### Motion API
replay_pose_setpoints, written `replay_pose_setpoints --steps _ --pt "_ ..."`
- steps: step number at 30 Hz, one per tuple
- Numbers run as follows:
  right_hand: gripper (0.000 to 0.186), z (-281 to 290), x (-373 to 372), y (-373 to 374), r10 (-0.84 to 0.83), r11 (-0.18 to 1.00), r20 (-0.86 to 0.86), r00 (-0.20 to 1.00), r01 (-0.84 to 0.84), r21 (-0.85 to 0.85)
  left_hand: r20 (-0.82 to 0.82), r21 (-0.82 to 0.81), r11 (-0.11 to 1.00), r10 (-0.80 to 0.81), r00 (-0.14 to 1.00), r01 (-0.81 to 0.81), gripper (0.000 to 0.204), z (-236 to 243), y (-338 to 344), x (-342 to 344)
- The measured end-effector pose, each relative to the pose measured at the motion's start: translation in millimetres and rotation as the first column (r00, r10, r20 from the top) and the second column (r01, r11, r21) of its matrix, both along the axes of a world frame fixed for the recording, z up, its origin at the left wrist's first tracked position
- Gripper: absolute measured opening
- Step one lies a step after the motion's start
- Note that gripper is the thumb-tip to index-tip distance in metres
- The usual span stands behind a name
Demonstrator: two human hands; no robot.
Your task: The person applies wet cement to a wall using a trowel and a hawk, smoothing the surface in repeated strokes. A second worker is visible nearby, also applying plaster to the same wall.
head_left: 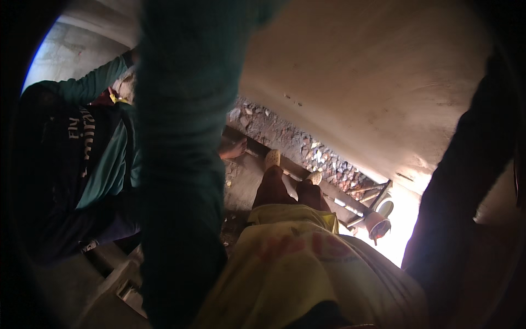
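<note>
My left arm, in a dark green sleeve (181,164), reaches up across the picture, and its hand lies beyond the upper edge. On the right my other arm (455,181) rises in deep shadow toward the dark rim. That hand cannot be made out. Both arms stretch toward a smooth tan plastered wall (356,66). Whatever the hands hold or touch is hidden. Below me hangs my yellow shirt (307,257) with faded red print. My feet, in pale clogs with holes (272,159), rest on a narrow dark beam (296,169).
At left a co-worker in a dark printed top (76,153) has one green-sleeved arm stretched out. A bare foot (235,149) stands on the beam. Broken rubble (274,129) lies along the wall's base. A reddish bucket (377,225) sits at the beam's right end, near bright light.
</note>
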State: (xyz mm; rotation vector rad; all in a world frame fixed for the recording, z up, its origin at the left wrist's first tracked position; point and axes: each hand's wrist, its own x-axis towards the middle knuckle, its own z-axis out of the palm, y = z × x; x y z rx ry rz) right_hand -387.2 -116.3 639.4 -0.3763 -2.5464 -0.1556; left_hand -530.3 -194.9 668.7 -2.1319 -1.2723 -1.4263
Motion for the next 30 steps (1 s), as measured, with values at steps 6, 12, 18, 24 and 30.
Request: replay_pose_setpoints --steps 6,12,18,24,30 --pt "0.046 -256.6 -6.8 -12.2 -0.136 0.883 0.423 0.896 0.303 -0.358 0.5 -0.547 0.832 0.411 0.762 -0.09 0.031 -278.6 -63.8 16.7" --pt "0.042 -507.7 -6.2 -51.5 -0.242 0.834 0.335 0.911 0.372 -0.408 0.471 -0.874 0.467 0.744 0.474 0.136 0.043 -505.3 -231.4 64.2" --pt "0.037 -614.1 -39.9 -54.5 -0.259 0.792 0.353 0.899 0.407 -0.455 0.329 -0.931 0.255 0.895 0.302 0.26 0.047 -565.2 -318.6 85.7" --pt "0.036 -640.6 -65.9 -41.5 -0.324 0.823 0.284 0.903 0.417 -0.385 0.42 -0.893 0.354 0.877 0.234 0.277 0.036 -570.5 -301.5 79.7" --pt "0.04 -530.1 -53.9 -40.3 -0.323 0.841 0.364 0.874 0.441 -0.313 0.486 -0.871 0.426 0.816 0.312 0.243 0.045 -550.0 -273.5 64.5"
